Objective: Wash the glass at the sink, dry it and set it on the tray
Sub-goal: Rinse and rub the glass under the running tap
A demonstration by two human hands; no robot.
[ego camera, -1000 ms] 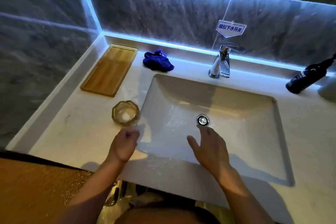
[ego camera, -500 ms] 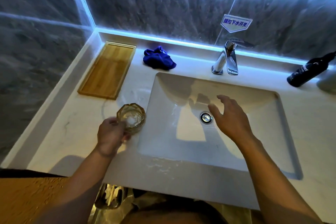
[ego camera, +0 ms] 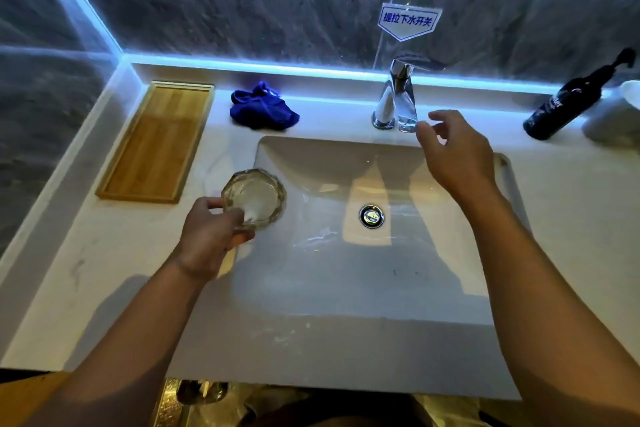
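Head-camera view, looking down at our two bare arms over a white counter with a rectangular sink (ego camera: 450,291) sunk into it. Our left hand (ego camera: 207,239) was wrapped around the near side of the glass (ego camera: 254,199), fingers and thumb gripping its wall, holding it over the sink's left edge, mouth up. Whether its base touched the counter we could not tell. Our right hand (ego camera: 457,156) hung above the far side of the basin with fingers loosely spread and holding nothing, its fingertips close to the chrome tap (ego camera: 398,97) but not touching it.

We judged the glass to be a short, thick, faceted tumbler: rigid, fairly heavy for its kind, breakable on the hard basin and likely slippery once wet. A full wrap around the side wall, as we had it, seemed the safest hold.

Inside the glass we saw only a pale whitish patch, which may have been the counter showing through; we could not tell if it held anything. No water was running, and the basin held only faint wet streaks near the drain (ego camera: 371,216). The wooden tray (ego camera: 159,142) at the far left lay bare. A crumpled blue cloth (ego camera: 263,107) lay between tray and tap, and a dark bottle (ego camera: 561,107) lay at the far right.
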